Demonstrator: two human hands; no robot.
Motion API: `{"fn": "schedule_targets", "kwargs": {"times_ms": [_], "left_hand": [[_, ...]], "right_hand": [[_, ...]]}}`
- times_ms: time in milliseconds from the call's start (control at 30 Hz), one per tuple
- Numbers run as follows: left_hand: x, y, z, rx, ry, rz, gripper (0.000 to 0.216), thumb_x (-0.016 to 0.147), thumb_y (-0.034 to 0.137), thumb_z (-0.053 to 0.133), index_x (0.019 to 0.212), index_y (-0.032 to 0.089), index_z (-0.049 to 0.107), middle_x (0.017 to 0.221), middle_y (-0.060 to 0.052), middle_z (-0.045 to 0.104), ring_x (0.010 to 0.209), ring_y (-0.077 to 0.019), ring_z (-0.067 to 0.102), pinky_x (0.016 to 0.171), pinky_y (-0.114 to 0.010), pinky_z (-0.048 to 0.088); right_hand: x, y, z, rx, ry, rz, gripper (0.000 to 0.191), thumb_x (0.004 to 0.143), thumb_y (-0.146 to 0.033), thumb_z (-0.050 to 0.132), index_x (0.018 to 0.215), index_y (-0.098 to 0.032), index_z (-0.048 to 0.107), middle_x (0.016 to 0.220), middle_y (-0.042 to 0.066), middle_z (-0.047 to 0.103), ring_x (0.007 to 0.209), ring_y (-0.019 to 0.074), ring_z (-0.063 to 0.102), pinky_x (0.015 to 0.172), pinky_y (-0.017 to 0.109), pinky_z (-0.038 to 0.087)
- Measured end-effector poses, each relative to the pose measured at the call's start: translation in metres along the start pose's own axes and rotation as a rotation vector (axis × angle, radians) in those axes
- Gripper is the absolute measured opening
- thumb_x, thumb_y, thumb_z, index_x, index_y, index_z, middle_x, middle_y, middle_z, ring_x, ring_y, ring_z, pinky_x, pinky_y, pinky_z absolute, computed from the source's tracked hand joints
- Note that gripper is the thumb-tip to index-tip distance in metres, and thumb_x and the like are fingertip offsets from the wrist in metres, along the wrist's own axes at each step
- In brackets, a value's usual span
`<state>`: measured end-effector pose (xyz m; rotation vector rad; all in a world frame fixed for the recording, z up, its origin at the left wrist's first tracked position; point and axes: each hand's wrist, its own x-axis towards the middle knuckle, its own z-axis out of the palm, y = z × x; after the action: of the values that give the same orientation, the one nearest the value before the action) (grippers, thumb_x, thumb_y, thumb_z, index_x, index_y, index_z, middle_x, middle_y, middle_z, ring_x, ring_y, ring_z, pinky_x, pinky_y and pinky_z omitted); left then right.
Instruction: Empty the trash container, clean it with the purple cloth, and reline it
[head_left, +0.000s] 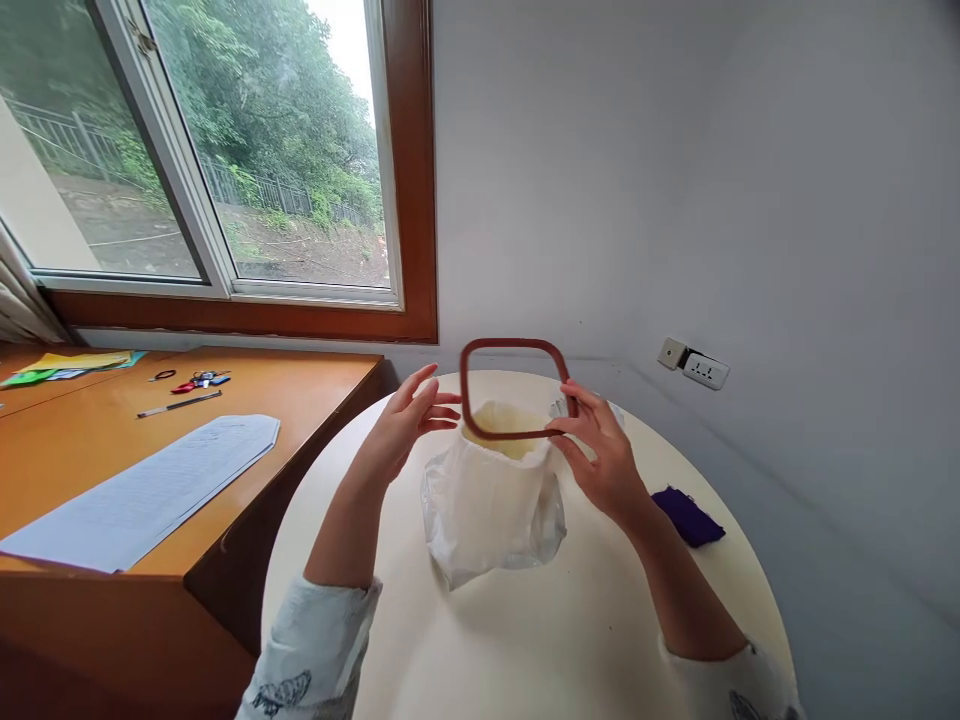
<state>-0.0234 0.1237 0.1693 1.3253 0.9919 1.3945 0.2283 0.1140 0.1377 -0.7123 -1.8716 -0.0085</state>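
Observation:
A brown rounded-square ring (516, 343), like the rim of a small bin, is held up by my right hand (600, 455), which pinches its right side between thumb and fingers. Close by the ring's left side is my left hand (412, 425), fingers apart and holding nothing; whether a fingertip touches the ring I cannot tell. Below the ring stands a light-coloured bin lined with a white plastic bag (495, 500). The bag's edge is folded down over the outside and hangs loosely around it. Yellowish inner walls show through the ring.
The bin stands on a round cream table (525, 640). A purple cloth (688, 516) lies at the right edge. To the left, a wooden desk (315, 385) carries paper sheets (150, 490), a pen (180, 403) and keys (206, 380). A wall socket (705, 370) is behind at right.

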Motion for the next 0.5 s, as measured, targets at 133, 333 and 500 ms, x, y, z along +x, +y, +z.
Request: {"fn": "schedule_targets", "kwargs": {"times_ms": [133, 333, 500], "left_hand": [[-0.008, 0.014, 0.006, -0.006, -0.056, 0.046, 0.059, 0.083, 0.04, 0.054, 0.135, 0.021, 0.033, 0.091, -0.007, 0.066, 0.066, -0.0133, 0.062, 0.069, -0.032, 0.05], [-0.011, 0.02, 0.001, 0.112, -0.021, 0.14, 0.051, 0.082, 0.034, 0.055, 0.13, 0.019, 0.041, 0.078, -0.004, 0.064, 0.064, -0.0135, 0.059, 0.061, -0.028, 0.049], [-0.011, 0.022, -0.004, 0.207, 0.038, 0.175, 0.042, 0.081, 0.035, 0.057, 0.12, 0.019, 0.051, 0.076, -0.004, 0.064, 0.074, -0.0169, 0.061, 0.066, -0.03, 0.049]], "right_hand": [[0.013, -0.015, 0.006, 0.016, -0.161, -0.015, 0.019, 0.089, -0.02, 0.046, 0.091, -0.025, 0.064, 0.135, 0.005, 0.039, 0.133, 0.0248, 0.029, 0.103, 0.048, 0.038], [0.015, -0.01, 0.013, -0.03, -0.127, 0.041, 0.016, 0.088, -0.025, 0.048, 0.09, -0.027, 0.064, 0.136, 0.002, 0.038, 0.134, 0.0239, 0.027, 0.104, 0.048, 0.036], [0.015, -0.006, 0.012, -0.071, -0.111, 0.073, 0.016, 0.088, -0.027, 0.048, 0.093, -0.029, 0.064, 0.134, 0.002, 0.04, 0.13, 0.0232, 0.032, 0.102, 0.048, 0.037]]}}
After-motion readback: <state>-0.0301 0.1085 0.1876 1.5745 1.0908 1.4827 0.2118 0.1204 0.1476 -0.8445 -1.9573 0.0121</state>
